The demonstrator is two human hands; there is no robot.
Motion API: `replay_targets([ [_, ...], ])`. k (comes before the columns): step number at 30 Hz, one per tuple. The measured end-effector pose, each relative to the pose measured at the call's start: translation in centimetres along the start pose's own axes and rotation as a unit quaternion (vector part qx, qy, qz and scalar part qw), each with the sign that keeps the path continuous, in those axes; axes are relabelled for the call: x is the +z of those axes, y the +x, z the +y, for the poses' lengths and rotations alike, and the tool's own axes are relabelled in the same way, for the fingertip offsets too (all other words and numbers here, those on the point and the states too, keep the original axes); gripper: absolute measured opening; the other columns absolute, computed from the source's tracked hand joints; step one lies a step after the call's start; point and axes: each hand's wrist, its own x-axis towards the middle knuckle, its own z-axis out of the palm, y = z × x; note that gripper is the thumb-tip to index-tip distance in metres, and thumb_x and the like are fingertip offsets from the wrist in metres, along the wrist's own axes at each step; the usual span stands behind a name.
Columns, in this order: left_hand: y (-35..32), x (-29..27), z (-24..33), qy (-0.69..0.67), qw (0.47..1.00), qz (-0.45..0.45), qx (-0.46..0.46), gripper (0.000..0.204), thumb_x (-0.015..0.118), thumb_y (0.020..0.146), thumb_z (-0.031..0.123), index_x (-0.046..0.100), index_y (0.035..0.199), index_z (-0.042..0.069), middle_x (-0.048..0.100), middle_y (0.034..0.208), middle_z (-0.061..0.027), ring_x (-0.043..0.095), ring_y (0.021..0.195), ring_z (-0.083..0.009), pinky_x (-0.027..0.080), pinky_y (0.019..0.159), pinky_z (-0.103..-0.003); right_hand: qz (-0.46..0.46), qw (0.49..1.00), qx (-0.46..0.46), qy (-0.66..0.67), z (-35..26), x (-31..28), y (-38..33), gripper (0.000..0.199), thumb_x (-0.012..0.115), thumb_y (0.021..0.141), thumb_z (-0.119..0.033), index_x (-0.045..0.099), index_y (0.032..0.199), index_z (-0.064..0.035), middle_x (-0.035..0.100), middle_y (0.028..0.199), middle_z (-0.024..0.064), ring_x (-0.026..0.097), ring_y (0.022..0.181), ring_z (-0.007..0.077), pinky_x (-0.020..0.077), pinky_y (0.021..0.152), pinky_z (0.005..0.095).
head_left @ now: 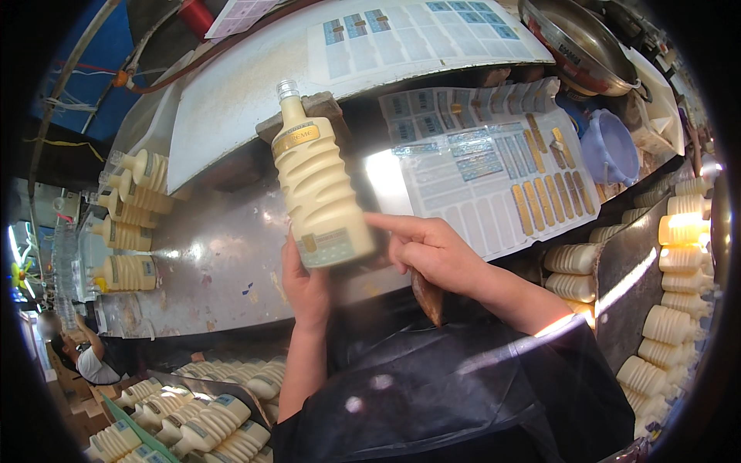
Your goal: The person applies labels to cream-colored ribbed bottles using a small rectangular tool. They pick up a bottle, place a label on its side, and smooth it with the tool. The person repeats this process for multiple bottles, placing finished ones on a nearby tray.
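Note:
A cream-coloured bottle [318,181] with a clear threaded neck and wavy ribbed sides stands nearly upright before me, leaning slightly left. It bears a gold label [296,137] near the shoulder and a greenish patterned label [340,244] near its base. My left hand [306,287] grips the bottle low down, its fingers mostly hidden behind it. The index finger of my right hand [441,255] stretches to the bottle's lower right edge. Its other fingers curl around a brown, pointed, flat-looking piece [427,299], whose exact kind I cannot make out.
Sheets of gold and blue stickers [494,174] lie right of the bottle. Another label sheet [409,38] rests on the white board [239,85]. A lilac bucket [610,147] and metal pan [583,42] stand right. Many cream bottles [216,420] are around; a person [89,359] is far left.

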Motion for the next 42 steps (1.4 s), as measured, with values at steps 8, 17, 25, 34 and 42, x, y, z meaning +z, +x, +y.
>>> replay_targets([
  [8,-0.6,0.5,0.2,0.071,0.996,0.014,0.053,0.074,0.071,0.094,0.024,0.039,0.155,-0.003,0.051,0.143,-0.0194,0.047,0.135,-0.0322,0.034,0.117,-0.043,0.072,0.997,0.022,-0.015,2.1,-0.7,1.4,0.043,0.058,0.099,-0.013,0.058,0.142,-0.0049,0.059,0.075,-0.0025,0.054,0.07,0.0047,0.0455,0.065,0.0224],
  [17,1.2,2.3,0.1,0.078,0.996,0.035,0.005,0.059,0.044,0.107,0.033,0.038,0.148,-0.009,0.045,0.14,-0.0245,0.043,0.132,-0.0368,0.031,0.115,-0.045,0.089,0.987,0.075,-0.112,1.5,0.3,3.2,0.063,0.075,0.092,-0.037,0.058,0.141,-0.0023,0.075,0.095,0.0149,0.071,0.085,0.0182,0.0565,0.079,0.0335],
  [25,1.5,2.2,-0.5,-0.005,0.999,0.027,0.024,0.052,0.037,0.11,0.028,0.044,0.144,-0.01,0.049,0.135,-0.0225,0.047,0.128,-0.0348,0.033,0.113,-0.043,0.141,0.987,0.016,-0.081,3.3,0.2,3.2,0.043,0.066,0.099,-0.026,0.065,0.135,-0.0024,0.063,0.075,-0.0033,0.054,0.067,0.0045,0.0458,0.062,0.0241],
  [34,1.2,2.6,-0.7,0.143,0.986,0.058,0.067,0.057,0.043,0.106,0.033,0.043,0.146,-0.009,0.05,0.133,-0.0227,0.046,0.123,-0.0366,0.034,0.11,-0.046,0.156,0.958,-0.069,-0.229,-1.9,3.2,1.2,0.024,0.066,0.095,-0.009,0.055,0.115,-0.003,0.071,0.091,0.0081,0.066,0.077,0.0104,0.0537,0.067,0.0289],
  [42,1.1,2.3,0.0,0.09,0.994,0.045,0.044,0.055,0.039,0.109,0.029,0.041,0.149,-0.009,0.049,0.135,-0.0194,0.046,0.128,-0.0303,0.032,0.113,-0.04,0.224,0.946,0.055,-0.229,-0.1,0.6,0.3,0.03,0.066,0.093,-0.02,0.057,0.117,-0.0035,0.068,0.074,0.0122,0.067,0.064,0.0218,0.0508,0.061,0.035],
])
